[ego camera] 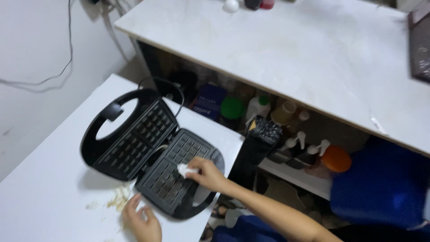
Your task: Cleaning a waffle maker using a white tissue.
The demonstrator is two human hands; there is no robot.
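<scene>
A black sandwich maker [148,148] lies opened flat on a white table [45,188], both ridged plates facing up. My right hand [207,174] pinches a small crumpled white tissue [185,170] against the nearer plate. My left hand [141,222] rests on the table at the appliance's front corner, fingers spread, holding nothing. Pale crumbs [117,199] lie on the table just beside that hand.
A long white counter [313,54] runs behind, with a shelf below holding bottles [257,107], a green lid [233,107] and an orange cap [336,158]. A blue container [380,183] sits at right. The appliance's black cord [168,85] loops at the table's back edge.
</scene>
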